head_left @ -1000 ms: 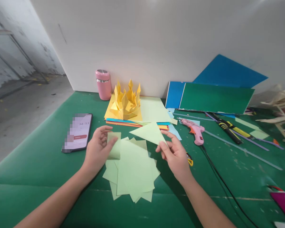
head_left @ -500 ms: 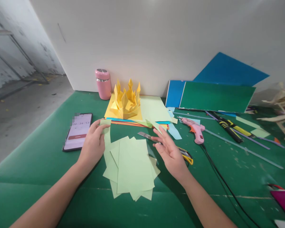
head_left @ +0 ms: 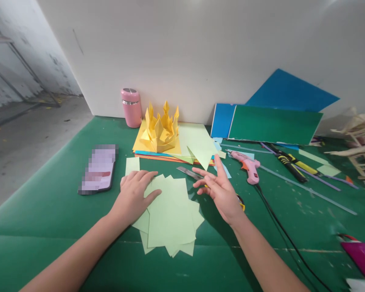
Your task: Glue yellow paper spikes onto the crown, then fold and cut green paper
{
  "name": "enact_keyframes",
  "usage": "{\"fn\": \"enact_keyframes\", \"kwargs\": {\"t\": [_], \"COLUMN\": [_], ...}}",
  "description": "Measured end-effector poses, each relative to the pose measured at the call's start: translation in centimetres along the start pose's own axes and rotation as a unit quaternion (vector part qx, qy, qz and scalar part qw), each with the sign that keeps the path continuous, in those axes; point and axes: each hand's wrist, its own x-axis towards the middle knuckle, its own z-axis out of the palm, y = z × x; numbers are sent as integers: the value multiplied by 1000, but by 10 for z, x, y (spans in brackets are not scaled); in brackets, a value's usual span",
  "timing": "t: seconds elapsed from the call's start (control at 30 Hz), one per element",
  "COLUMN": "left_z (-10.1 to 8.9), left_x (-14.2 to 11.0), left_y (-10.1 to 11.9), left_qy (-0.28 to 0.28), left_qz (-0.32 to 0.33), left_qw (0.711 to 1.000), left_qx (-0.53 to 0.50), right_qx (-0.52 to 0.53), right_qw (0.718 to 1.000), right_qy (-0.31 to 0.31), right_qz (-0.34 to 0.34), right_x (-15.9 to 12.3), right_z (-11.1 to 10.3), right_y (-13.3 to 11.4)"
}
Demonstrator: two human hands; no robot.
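Several pale green paper rectangles (head_left: 171, 215) lie fanned over one another in a loose pile. My left hand (head_left: 134, 195) is over the pile's left side with its fingers apart, holding nothing. Past its knuckles pokes the end of a pale green strip (head_left: 132, 164). My right hand (head_left: 221, 194) hovers right of the pile, fingers spread and nothing in them. Partly hidden under it is a utility knife (head_left: 187, 172) with its blade out. Just beyond the right fingertips, a pointed pale green sheet (head_left: 202, 152) hangs over the front of a coloured paper stack (head_left: 152, 156).
A yellow folded-paper crown (head_left: 161, 136) sits on the stack, beside a pink flask (head_left: 132, 109). At left lies a phone (head_left: 99, 170). A pink glue gun (head_left: 246, 164) with a black cord, pliers (head_left: 288, 164) and blue and green boards (head_left: 273, 123) are at right.
My left hand has let go of the pale green strip and moved right, onto the pile's left side. My right hand's fingers have spread wider, and the pointed sheet beside them lies flatter.
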Motion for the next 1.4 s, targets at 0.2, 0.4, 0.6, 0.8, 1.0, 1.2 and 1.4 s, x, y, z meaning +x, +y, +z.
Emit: {"fn": "enact_keyframes", "kwargs": {"t": [0.2, 0.4, 0.6, 0.8, 1.0, 1.2, 1.4], "left_z": [-4, -6, -3, 0, -5, -12, -8], "left_x": [3, 1, 3, 2, 2, 3, 1], "left_y": [1, 9, 16, 16, 19, 23, 24], "left_qy": [12, 25, -6, 10, -14, -23, -36], "left_qz": [0, -47, -149, -182, -211, -223, -225], "left_qw": [992, 951, 876, 865, 846, 842, 853], "left_qx": [-125, -306, -458, -468, -490, -491, -470], "right_qx": [-47, -156, -217, -355, -435, -406, -135], "right_qw": [997, 987, 975, 906, 819, 828, 975], "right_qy": [-11, -20, 12, 60, -41, -144, -142], "right_qz": [-61, -45, -47, -222, -372, -358, -103], "right_x": [-6, -10, -13, -20, -27, -28, -26], "right_z": [8, 14, 14, 21, 23, 23, 27], "right_y": [3, 11, 10, 0, -7, -6, -5]}}
